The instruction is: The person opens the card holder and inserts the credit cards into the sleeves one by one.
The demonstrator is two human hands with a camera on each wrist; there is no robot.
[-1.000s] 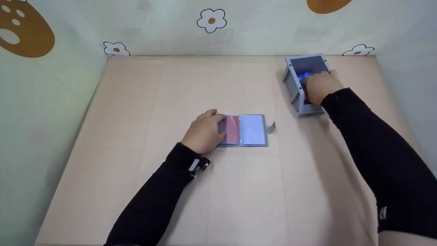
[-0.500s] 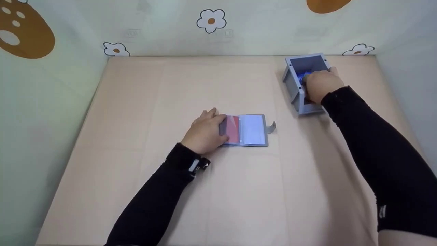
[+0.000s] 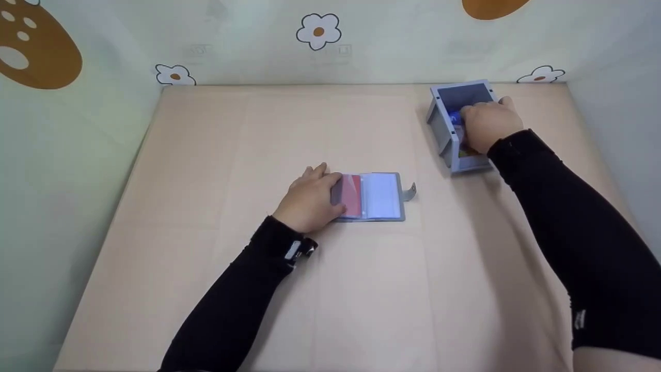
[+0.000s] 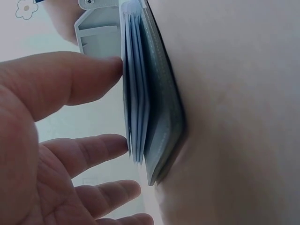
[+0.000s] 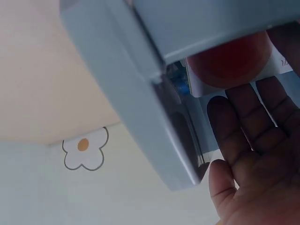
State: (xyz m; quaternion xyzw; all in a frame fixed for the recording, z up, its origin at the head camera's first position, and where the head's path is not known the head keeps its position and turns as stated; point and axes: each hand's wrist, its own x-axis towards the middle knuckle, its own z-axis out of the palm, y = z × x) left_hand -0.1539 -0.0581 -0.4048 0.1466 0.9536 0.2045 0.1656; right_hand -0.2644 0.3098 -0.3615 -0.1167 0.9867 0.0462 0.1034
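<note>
Your left grip (image 3: pixel 309 201), fingers loosely extended, rests on the album (image 3: pixel 383 196) lying spread on the table (image 3: pixel 258 134), while over to the right your right grip (image 3: pixel 490 126), down in the bin (image 3: pixel 441 132), pinches a red-circled card (image 5: pixel 229 61) between thumb and fingers!

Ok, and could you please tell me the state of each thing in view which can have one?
Card holder: opened flat on the table.
Strap: unfastened, sticking out at the right.
Grey bin: open, with things inside.
Card with the red circle: in the bin, partly hidden.
Left hand: fingertips pressing the left page.
Right hand: inside the bin, grip unclear.
</note>
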